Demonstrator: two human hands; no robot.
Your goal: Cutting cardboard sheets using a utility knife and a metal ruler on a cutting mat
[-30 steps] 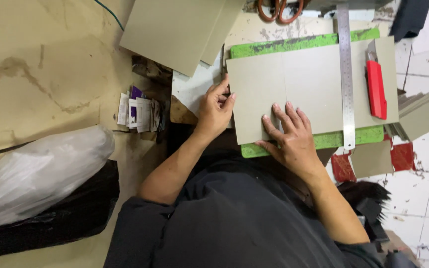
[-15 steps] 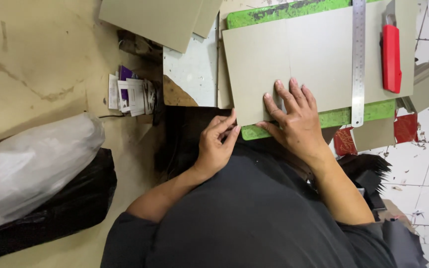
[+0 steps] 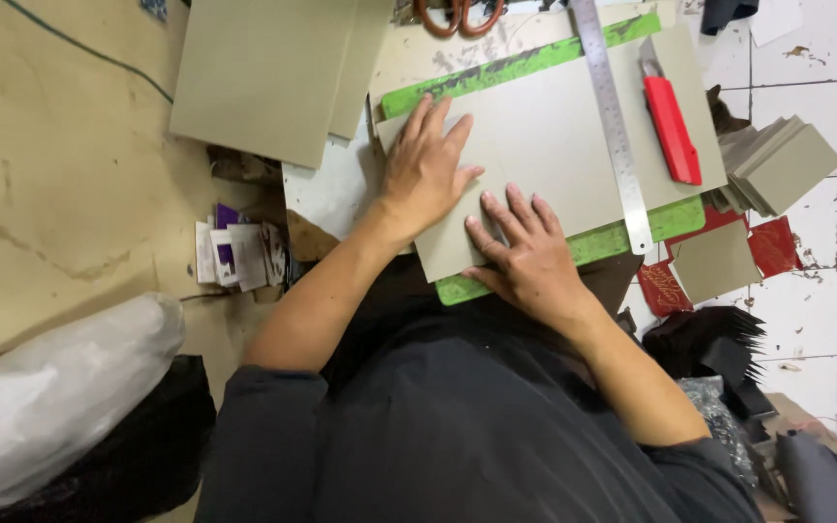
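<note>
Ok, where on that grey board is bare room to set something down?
Bare: grey board between the left hand and the steel ruler. Crowded: right of the ruler lies the red utility knife; the near edge is under the right hand; the stack of grey cards fills the right.

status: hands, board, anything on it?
Left hand flat on grey board, fingers spread. Right hand flat on its near edge. Board lies on green cutting mat. Steel ruler and red utility knife lie on the board.
</note>
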